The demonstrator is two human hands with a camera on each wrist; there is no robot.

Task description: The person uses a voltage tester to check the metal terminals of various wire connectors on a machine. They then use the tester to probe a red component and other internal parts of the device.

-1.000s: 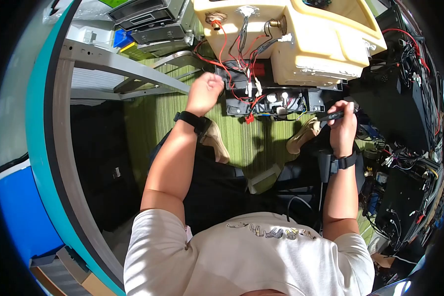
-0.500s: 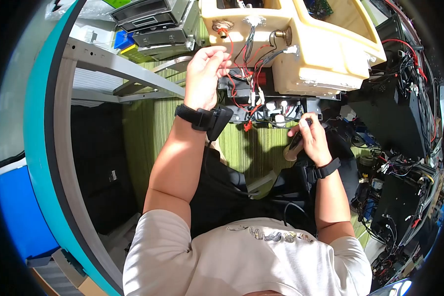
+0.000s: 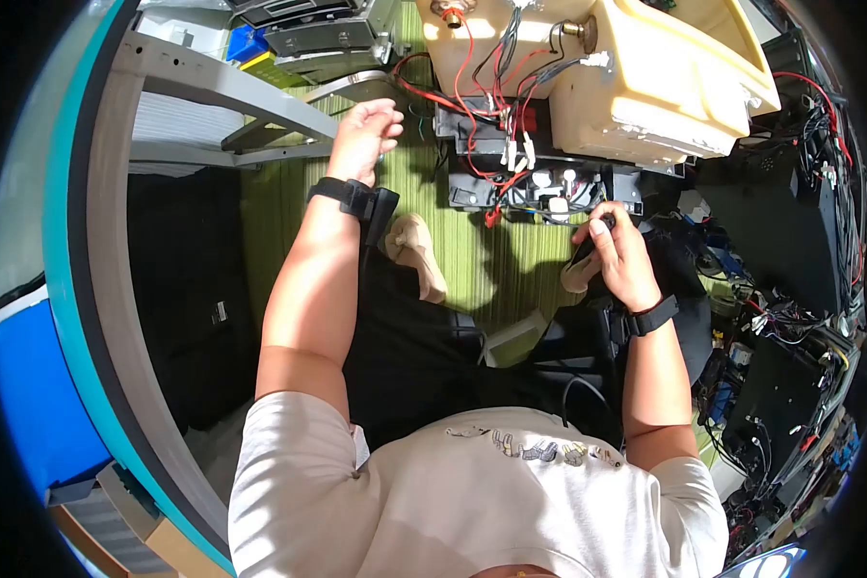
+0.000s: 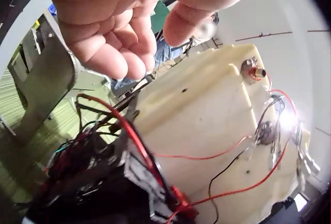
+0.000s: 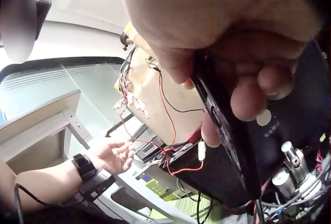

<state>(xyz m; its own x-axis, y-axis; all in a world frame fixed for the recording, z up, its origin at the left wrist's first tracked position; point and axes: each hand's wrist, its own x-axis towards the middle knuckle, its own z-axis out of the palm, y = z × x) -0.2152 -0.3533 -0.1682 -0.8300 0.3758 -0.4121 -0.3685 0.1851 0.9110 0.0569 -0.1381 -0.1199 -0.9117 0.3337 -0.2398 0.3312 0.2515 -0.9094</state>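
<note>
My left hand (image 3: 362, 135) hangs in the air left of the wired machine, its fingers loosely curled around nothing. In the left wrist view these fingers (image 4: 116, 58) overlap the cream plastic housing (image 4: 201, 115). A slim, long black tool (image 5: 227, 125) sits in the grip of my right hand (image 3: 624, 255), thumb along one side and fingers on the other; I cannot tell its exact kind. This hand is just in front of the black base unit (image 3: 467, 193) with its white connectors (image 3: 520, 151). Red wires (image 3: 465, 82) run from the housing down to the base.
Grey metal frame (image 3: 241, 96) at the left, with metal boxes (image 3: 332, 39) behind it. Dark panels with tangled cables (image 3: 771, 318) crowd the right side. The person's shoe (image 3: 416, 258) stands on the green carpet (image 3: 491, 279) before the base.
My left hand has come up from over the wires, then drawn back to the left. My right hand has moved left and inward with the black tool, and the view has shifted slightly.
</note>
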